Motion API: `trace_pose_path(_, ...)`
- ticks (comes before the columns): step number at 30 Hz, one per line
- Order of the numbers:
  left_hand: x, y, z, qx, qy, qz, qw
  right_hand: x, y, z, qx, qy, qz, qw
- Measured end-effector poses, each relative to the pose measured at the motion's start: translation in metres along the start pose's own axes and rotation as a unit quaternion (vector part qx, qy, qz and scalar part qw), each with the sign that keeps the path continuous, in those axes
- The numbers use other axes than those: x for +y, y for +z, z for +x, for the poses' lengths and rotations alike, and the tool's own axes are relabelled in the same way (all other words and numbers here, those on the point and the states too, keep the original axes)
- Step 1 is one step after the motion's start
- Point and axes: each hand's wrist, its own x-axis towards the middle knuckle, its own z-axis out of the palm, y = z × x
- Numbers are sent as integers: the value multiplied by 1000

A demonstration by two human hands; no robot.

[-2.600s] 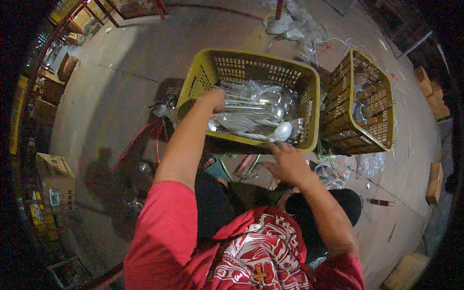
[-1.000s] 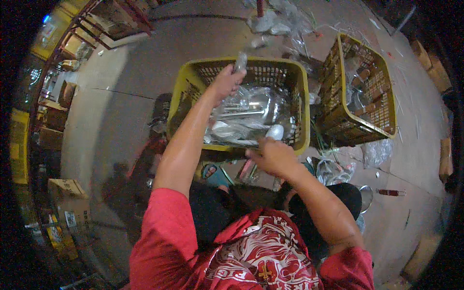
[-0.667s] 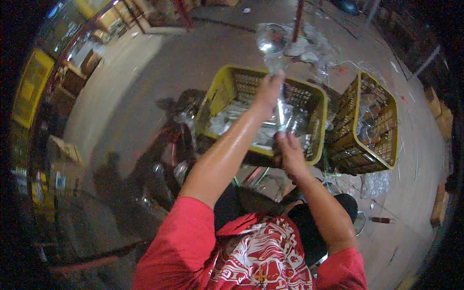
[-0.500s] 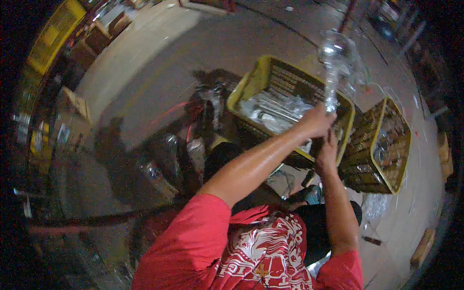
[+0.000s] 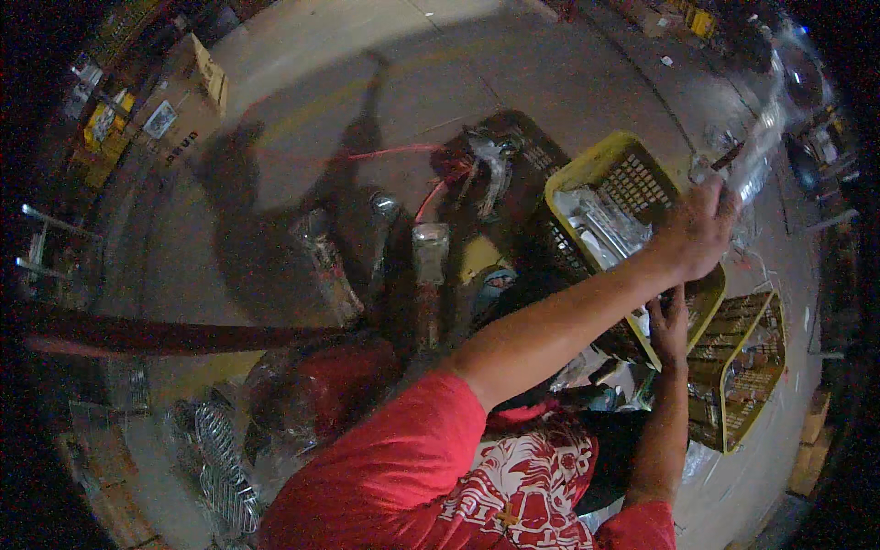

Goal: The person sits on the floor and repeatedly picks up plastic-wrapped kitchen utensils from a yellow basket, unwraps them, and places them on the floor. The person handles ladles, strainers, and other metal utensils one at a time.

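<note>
My left hand (image 5: 694, 231) is closed around the lower end of a long object wrapped in clear plastic (image 5: 763, 137). The object slants up to the far right, and its wider, shiny far end blurs into the dark edge. I cannot make out its kind under the wrap. Below and nearer, my right hand (image 5: 671, 323) is by the near side of a yellow crate (image 5: 561, 225), partly behind my left forearm. Its visible fingers point upward, somewhat apart, and nothing shows between them. Plastic-wrapped metal rods (image 5: 600, 227) lie inside the crate.
A second yellow crate (image 5: 729, 376) stands on the right. Left of the crates, several plastic-wrapped parts (image 5: 325, 261) lie near a red cord (image 5: 394, 151) and a dark crate (image 5: 527, 133). A cardboard box (image 5: 188, 105) stands far left, with coiled metal springs (image 5: 220, 458) in plastic at lower left.
The view has turned, so the crates and floor items appear shifted. The wrapped object, upright before, now leans to the right in my left hand. My two hands look farther apart.
</note>
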Motion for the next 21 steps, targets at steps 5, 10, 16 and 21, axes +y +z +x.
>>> trace_pose_path(5,-78,-128,-18,198,20,92,976,26,4,-1,-101,93,-19,990)
trace_pose_path(10,-249,-291,-110,403,-42,243,881,43,1,-11,-144,61,-63,986)
trace_pose_path(16,-349,-440,-278,444,-277,312,793,37,-16,-25,-185,192,24,964)
trace_pose_path(21,-330,-524,-329,459,-328,347,749,26,-24,-17,-197,200,-37,959)
